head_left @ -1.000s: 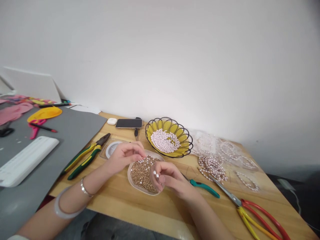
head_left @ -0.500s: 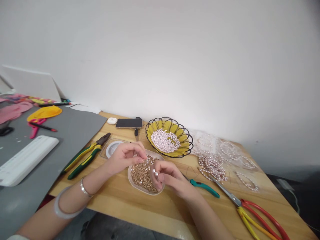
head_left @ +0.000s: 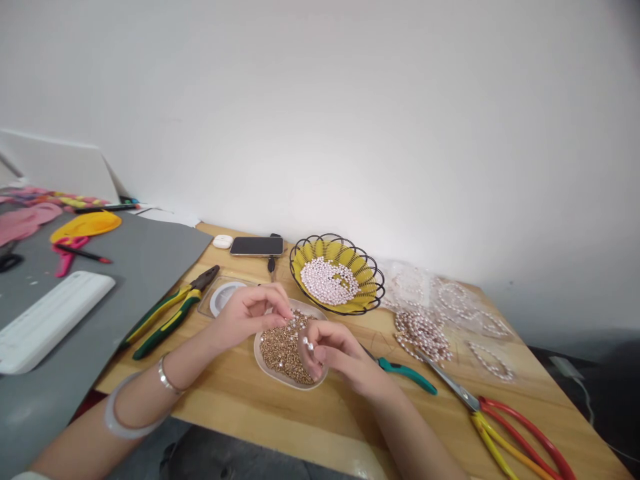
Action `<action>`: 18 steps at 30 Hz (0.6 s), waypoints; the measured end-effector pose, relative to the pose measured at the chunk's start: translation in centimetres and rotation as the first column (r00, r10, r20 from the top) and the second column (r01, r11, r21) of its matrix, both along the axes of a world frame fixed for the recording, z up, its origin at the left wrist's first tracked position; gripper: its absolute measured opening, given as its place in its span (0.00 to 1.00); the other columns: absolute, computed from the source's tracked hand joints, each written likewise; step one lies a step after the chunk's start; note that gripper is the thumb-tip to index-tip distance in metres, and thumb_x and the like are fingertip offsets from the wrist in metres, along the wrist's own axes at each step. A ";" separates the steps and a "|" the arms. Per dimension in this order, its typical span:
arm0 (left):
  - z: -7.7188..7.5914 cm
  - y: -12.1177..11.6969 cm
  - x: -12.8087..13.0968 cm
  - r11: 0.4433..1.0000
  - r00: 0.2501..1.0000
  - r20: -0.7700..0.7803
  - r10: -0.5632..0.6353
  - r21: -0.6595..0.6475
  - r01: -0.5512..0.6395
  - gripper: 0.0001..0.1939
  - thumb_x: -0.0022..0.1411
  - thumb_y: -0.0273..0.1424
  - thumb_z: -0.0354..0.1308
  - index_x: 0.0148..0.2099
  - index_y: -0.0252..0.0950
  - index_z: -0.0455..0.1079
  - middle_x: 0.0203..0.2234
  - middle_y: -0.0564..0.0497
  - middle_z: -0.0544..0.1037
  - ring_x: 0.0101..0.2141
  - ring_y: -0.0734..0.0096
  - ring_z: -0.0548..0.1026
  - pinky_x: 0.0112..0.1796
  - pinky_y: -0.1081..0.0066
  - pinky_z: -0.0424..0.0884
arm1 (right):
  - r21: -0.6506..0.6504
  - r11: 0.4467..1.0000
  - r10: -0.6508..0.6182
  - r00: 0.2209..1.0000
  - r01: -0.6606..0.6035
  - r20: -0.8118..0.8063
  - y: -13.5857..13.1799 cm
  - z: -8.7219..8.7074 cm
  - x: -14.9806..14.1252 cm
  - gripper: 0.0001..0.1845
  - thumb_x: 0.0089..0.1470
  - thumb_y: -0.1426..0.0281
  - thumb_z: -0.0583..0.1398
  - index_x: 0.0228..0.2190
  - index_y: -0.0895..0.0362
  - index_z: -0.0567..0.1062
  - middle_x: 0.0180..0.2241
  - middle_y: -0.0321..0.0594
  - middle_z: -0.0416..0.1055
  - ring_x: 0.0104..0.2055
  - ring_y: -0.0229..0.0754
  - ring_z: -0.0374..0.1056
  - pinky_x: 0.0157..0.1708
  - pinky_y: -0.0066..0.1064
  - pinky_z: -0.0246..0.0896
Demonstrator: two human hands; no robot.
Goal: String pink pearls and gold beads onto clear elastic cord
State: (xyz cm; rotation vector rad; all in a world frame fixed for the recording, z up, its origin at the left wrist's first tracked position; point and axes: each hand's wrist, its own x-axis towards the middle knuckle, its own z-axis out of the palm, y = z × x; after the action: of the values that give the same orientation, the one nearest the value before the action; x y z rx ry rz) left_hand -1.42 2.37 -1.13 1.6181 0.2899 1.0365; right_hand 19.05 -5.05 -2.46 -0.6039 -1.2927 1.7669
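Over a shallow oval dish [head_left: 258,363] full of small gold beads [head_left: 283,350], both of my hands work close together. With thumb and fingertips together, my left hand [head_left: 257,313] pinches above the dish's upper left part; what lies in the pinch is too small to make out. Two or so shiny white pearl beads [head_left: 308,344] show at the curled fingers of my right hand [head_left: 333,350], which is closed on them over the dish's right side. Some white beads lie among the gold ones. Any thread between the hands cannot be made out.
Behind the dish stands a black wire basket [head_left: 373,293] with pale pink beads. Bead strands [head_left: 425,337], teal-handled pliers [head_left: 407,375] and large scissors [head_left: 500,420] lie rightward. Green-yellow pliers [head_left: 173,310], a white spool [head_left: 220,298] and a phone [head_left: 257,246] are at left and back.
The whole view has shifted very slightly. Both hands keep nearly the same pose over the dish, and the white pearl beads stay at the right fingers.
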 end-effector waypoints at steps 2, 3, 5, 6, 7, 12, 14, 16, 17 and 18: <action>-0.1 0.0 0.0 1.000 1.000 -0.003 0.001 0.018 -0.001 0.06 0.61 0.33 0.67 0.35 0.35 0.78 0.28 0.50 0.74 0.29 0.73 0.72 0.32 0.72 0.70 | 0.004 1.000 -0.002 1.000 0.002 -0.006 0.0 -0.1 0.1 0.17 0.58 0.60 0.65 0.26 0.56 0.67 0.21 0.31 0.66 0.21 0.34 0.58 0.27 0.28 0.52; -0.1 0.1 -0.1 1.000 1.000 -0.011 0.002 0.025 -0.002 0.06 0.62 0.33 0.67 0.36 0.35 0.78 0.28 0.50 0.74 0.30 0.72 0.72 0.32 0.72 0.70 | 0.006 1.000 -0.003 1.000 0.003 -0.012 0.0 -0.1 0.1 0.17 0.58 0.60 0.64 0.26 0.56 0.67 0.21 0.31 0.66 0.21 0.34 0.58 0.27 0.28 0.52; -0.2 0.1 -0.1 0.999 1.000 -0.027 0.004 0.034 -0.003 0.05 0.62 0.32 0.66 0.36 0.35 0.78 0.29 0.50 0.74 0.31 0.72 0.72 0.33 0.72 0.70 | 0.006 1.000 -0.005 1.000 0.005 -0.022 0.0 -0.1 0.1 0.16 0.58 0.61 0.64 0.26 0.57 0.67 0.20 0.31 0.66 0.22 0.34 0.58 0.27 0.28 0.52; -0.2 0.2 -0.1 0.999 0.999 -0.038 0.002 0.035 -0.001 0.05 0.62 0.32 0.66 0.37 0.35 0.78 0.30 0.50 0.75 0.31 0.72 0.73 0.34 0.72 0.70 | 0.004 1.000 -0.007 1.000 0.007 -0.025 0.0 -0.1 0.1 0.17 0.58 0.61 0.64 0.26 0.57 0.67 0.20 0.31 0.66 0.22 0.34 0.58 0.27 0.28 0.52; -0.3 0.2 -0.2 0.999 0.999 -0.049 -0.002 0.036 0.004 0.05 0.63 0.32 0.66 0.37 0.35 0.78 0.30 0.50 0.75 0.32 0.72 0.73 0.34 0.72 0.70 | 0.002 1.000 -0.010 1.000 0.010 -0.027 0.0 -0.1 0.0 0.17 0.58 0.60 0.65 0.26 0.57 0.67 0.20 0.31 0.66 0.22 0.34 0.58 0.27 0.28 0.52; -0.3 0.2 -0.4 0.998 0.996 -0.082 -0.039 0.037 0.042 0.07 0.63 0.34 0.65 0.37 0.35 0.76 0.30 0.49 0.75 0.32 0.71 0.73 0.35 0.71 0.70 | -0.001 1.000 -0.014 0.999 0.014 -0.029 0.0 -0.1 0.1 0.17 0.58 0.61 0.65 0.26 0.57 0.67 0.20 0.31 0.66 0.21 0.35 0.58 0.27 0.28 0.52; -0.3 0.1 -0.4 0.998 0.994 -0.093 -0.053 0.041 0.057 0.08 0.63 0.34 0.65 0.37 0.34 0.76 0.30 0.49 0.74 0.32 0.71 0.73 0.34 0.71 0.70 | 0.002 1.000 -0.015 1.000 0.015 -0.021 0.0 0.0 0.1 0.17 0.58 0.61 0.65 0.26 0.56 0.67 0.20 0.31 0.66 0.22 0.35 0.58 0.27 0.28 0.52; -0.5 0.1 -0.3 0.997 0.993 -0.098 -0.059 0.048 0.064 0.09 0.63 0.35 0.65 0.38 0.34 0.76 0.30 0.49 0.75 0.32 0.71 0.73 0.35 0.71 0.70 | 0.008 1.000 -0.021 1.000 0.021 -0.010 0.0 0.0 0.1 0.17 0.58 0.60 0.65 0.26 0.56 0.67 0.20 0.31 0.66 0.22 0.35 0.58 0.27 0.29 0.52; -0.6 0.1 -0.3 0.997 0.994 -0.096 -0.056 0.052 0.062 0.10 0.62 0.37 0.66 0.40 0.35 0.76 0.30 0.49 0.75 0.32 0.70 0.73 0.35 0.71 0.71 | 0.009 1.000 -0.023 1.000 0.023 -0.010 0.0 0.0 0.1 0.17 0.58 0.60 0.65 0.26 0.56 0.67 0.20 0.31 0.66 0.22 0.35 0.58 0.27 0.29 0.53; -0.7 0.2 -0.2 0.997 0.995 -0.088 -0.046 0.062 0.051 0.12 0.62 0.39 0.66 0.41 0.35 0.76 0.30 0.49 0.76 0.32 0.70 0.73 0.35 0.71 0.71 | 0.010 1.000 -0.022 1.000 0.022 -0.014 -0.1 0.0 0.1 0.16 0.58 0.60 0.65 0.26 0.57 0.67 0.20 0.31 0.66 0.22 0.35 0.58 0.27 0.28 0.52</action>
State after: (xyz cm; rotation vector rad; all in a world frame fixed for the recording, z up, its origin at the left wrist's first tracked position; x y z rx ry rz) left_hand -1.63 2.57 -1.80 1.7226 0.2769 0.9485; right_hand 19.14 -5.10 -2.41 -0.5966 -1.2808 1.7426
